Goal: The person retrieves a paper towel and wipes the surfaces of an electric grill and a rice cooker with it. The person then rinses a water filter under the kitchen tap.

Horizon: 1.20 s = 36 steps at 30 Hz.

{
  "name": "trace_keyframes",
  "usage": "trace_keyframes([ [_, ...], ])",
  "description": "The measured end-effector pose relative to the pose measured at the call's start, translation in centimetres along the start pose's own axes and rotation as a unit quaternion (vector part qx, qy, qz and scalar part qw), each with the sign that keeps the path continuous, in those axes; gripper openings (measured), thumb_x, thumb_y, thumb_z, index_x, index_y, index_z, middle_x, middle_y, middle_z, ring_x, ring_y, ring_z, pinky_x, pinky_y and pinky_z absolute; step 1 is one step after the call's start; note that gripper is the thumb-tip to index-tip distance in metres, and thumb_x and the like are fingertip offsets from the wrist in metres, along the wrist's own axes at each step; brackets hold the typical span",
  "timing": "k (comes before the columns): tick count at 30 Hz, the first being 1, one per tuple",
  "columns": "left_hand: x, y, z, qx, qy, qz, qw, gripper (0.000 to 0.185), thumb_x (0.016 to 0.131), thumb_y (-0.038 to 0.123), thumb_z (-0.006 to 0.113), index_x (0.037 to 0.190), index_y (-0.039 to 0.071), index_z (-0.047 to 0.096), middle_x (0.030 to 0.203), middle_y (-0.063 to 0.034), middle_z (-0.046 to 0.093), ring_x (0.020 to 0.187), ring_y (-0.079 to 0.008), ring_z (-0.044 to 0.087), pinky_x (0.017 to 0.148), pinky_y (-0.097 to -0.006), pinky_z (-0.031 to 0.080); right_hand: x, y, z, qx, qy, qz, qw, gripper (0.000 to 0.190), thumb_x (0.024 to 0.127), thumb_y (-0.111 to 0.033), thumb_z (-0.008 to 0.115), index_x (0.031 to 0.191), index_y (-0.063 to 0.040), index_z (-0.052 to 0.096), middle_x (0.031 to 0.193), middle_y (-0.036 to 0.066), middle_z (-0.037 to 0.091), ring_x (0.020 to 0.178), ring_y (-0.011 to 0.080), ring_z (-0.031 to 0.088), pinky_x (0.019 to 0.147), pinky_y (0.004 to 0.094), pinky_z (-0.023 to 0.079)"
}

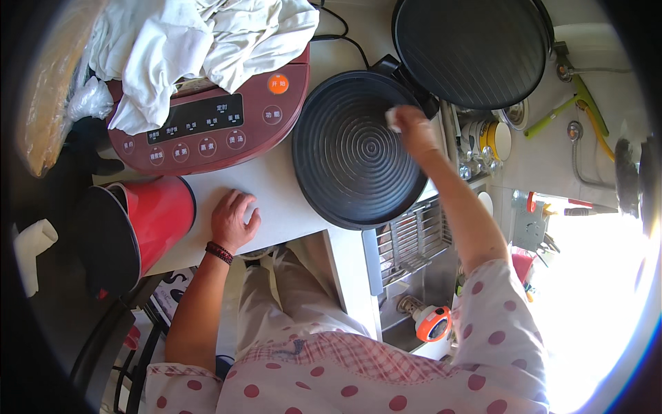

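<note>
An electric griddle stands unfolded on the white countertop (274, 191). Its round black lower plate (351, 155) has concentric ridges, and its upper plate (470, 52), with straight ridges, is tipped back to the far right. My right hand (415, 132) is over the right side of the lower plate, pinching a small white wad (393, 119), perhaps tissue or cloth. Blur hides whether the wad touches the plate. My left hand (234, 217) rests on the countertop near its front edge, fingers loosely bent and thumb apart, holding nothing.
A dark red electric cooker (207, 139) with crumpled white cloth (170, 57) on top stands left of the griddle. Near my left hand is a red container (163, 217) with a black top. At right, a metal rack (414, 238) spans the sink (403, 336), near glasses (481, 160).
</note>
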<state>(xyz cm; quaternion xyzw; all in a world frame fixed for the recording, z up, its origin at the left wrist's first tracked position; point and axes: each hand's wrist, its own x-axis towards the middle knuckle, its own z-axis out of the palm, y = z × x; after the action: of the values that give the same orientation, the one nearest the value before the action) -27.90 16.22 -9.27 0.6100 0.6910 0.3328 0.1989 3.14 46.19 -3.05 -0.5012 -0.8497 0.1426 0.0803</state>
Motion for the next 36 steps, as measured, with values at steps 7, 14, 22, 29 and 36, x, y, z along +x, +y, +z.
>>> trace_keyframes([
  [7,-0.4,-0.4,-0.1,0.0,0.006,-0.01,1.0,0.017,0.072,0.015,0.064,0.086,0.008,0.058,0.082,-0.0082,0.057,0.077,-0.0302,0.056,0.066,-0.0395,0.047,-8.4,-8.5,2.7,-0.007,-0.117,-0.278,0.953,0.041,0.072,0.01,0.059,0.107,-0.01,0.063,0.104,0.01,0.064,0.098,0.0251,0.064,0.085,0.0355,0.055],
  [14,0.1,-0.3,0.0,0.001,0.011,0.009,1.0,0.016,0.073,0.014,0.064,0.086,0.009,0.058,0.081,-0.0078,0.056,0.076,-0.0298,0.056,0.065,-0.0389,0.047,-4.5,2.7,-2.1,-0.206,-0.165,-0.27,0.926,0.041,0.07,0.012,0.058,0.104,-0.011,0.063,0.1,0.01,0.063,0.091,0.0274,0.062,0.079,0.0365,0.055],
  [22,-0.2,-0.2,0.1,-0.002,0.026,0.006,1.0,0.016,0.072,0.015,0.065,0.085,0.01,0.058,0.078,-0.006,0.056,0.072,-0.0267,0.057,0.062,-0.0377,0.047,-9.3,-12.7,1.5,-0.1,-0.301,-0.324,0.891,0.025,0.08,-0.001,0.055,0.102,-0.011,0.062,0.09,0.007,0.059,0.087,0.027,0.064,0.071,0.0373,0.056],
  [29,-0.5,-0.8,0.4,0.001,0.044,0.008,0.999,0.015,0.073,0.016,0.065,0.085,0.011,0.058,0.077,-0.0052,0.055,0.071,-0.0259,0.057,0.061,-0.0375,0.047,-9.4,-11.4,2.3,-0.009,-0.24,-0.359,0.902,0.031,0.075,0.003,0.059,0.103,-0.011,0.063,0.091,0.009,0.06,0.089,0.0278,0.062,0.074,0.0381,0.054],
  [36,-0.6,-0.8,0.5,-0.002,0.059,0.008,0.998,0.014,0.073,0.017,0.064,0.085,0.011,0.058,0.076,-0.005,0.055,0.07,-0.0255,0.057,0.061,-0.0377,0.047,-9.9,-11.8,2.5,0.042,-0.194,-0.336,0.921,0.033,0.074,0.004,0.06,0.104,-0.009,0.065,0.097,0.011,0.064,0.088,0.0292,0.063,0.077,0.0395,0.053],
])
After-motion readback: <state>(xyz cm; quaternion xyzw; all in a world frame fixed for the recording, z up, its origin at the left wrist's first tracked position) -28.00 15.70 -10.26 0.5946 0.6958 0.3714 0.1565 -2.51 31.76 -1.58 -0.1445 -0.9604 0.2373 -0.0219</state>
